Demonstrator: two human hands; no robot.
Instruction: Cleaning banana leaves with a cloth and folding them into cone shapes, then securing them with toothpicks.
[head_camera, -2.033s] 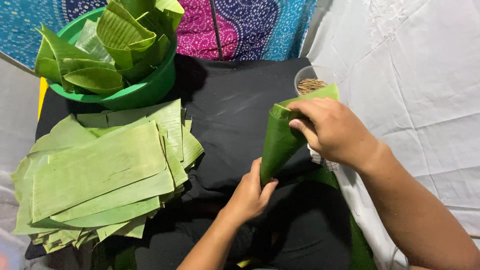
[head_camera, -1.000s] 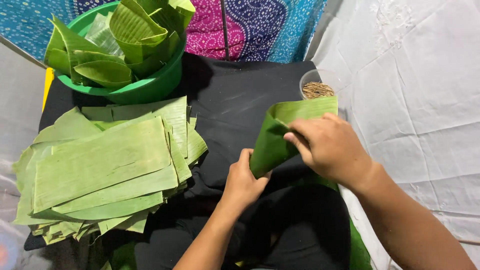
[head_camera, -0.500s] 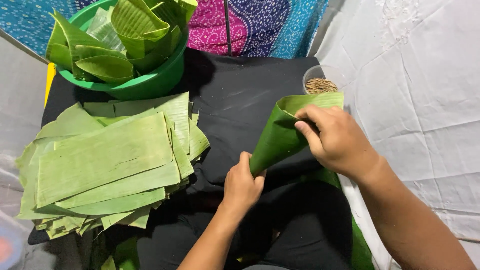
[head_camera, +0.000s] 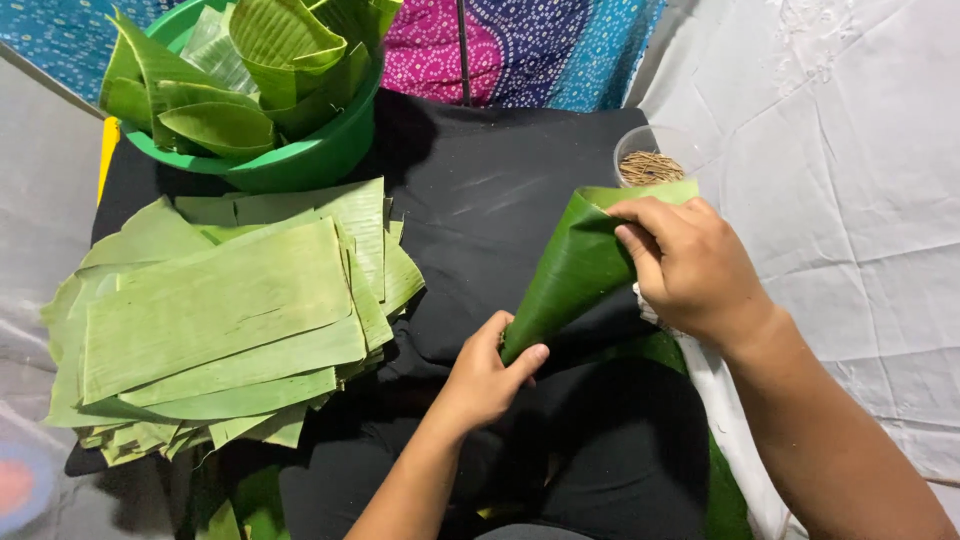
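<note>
While the leaf cone (head_camera: 570, 275) stands tilted over the black cloth (head_camera: 480, 200), my left hand (head_camera: 487, 375) pinched on its tip and my right hand (head_camera: 690, 265) closed on its open rim, I judge it light, pliant, tear-prone, best held at the overlapping edge.

Pretty bright, even light from overhead, colours pop and everything's sharp. Soft shadows sit under the leaf stack (head_camera: 220, 320) and green tub (head_camera: 290, 160); the black cloth (head_camera: 500, 200) swallows detail.
</note>
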